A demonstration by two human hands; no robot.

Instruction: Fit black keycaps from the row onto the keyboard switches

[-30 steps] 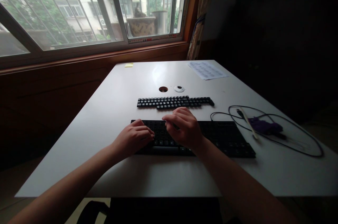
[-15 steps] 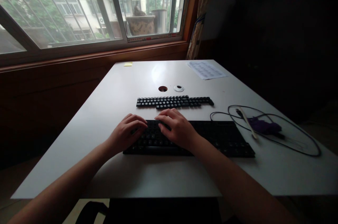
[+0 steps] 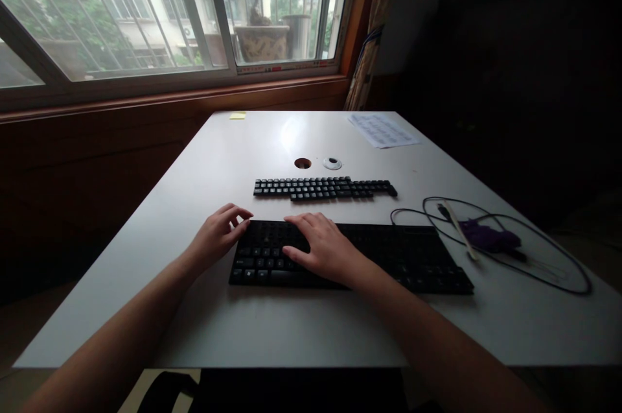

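A black keyboard [image 3: 408, 254] lies on the white table in front of me. Its lower left rows carry keycaps, while the upper part looks bare and dark. At the keyboard's top left corner is my left hand [image 3: 216, 231], its fingers bent but apart and the tips by the edge. My right hand [image 3: 323, 244] is stretched over the left-middle part, thumb apart from the fingers, hiding the keys beneath; I see nothing held in it. Behind the keyboard, loose black keycaps [image 3: 321, 187] stand packed together in several rows.
On the right lie a looped black cable [image 3: 566, 254], a purple cloth-like item [image 3: 490, 236] and a thin pale stick [image 3: 461, 231]. Farther back are a round table hole [image 3: 302, 164], its white cover [image 3: 332, 164], printed paper [image 3: 383, 131] and a yellow sticky note [image 3: 238, 116].
My left hand has moved left from the keys to the keyboard's top left corner. The right hand's fingers have spread and lowered slightly. The view has shifted a little.
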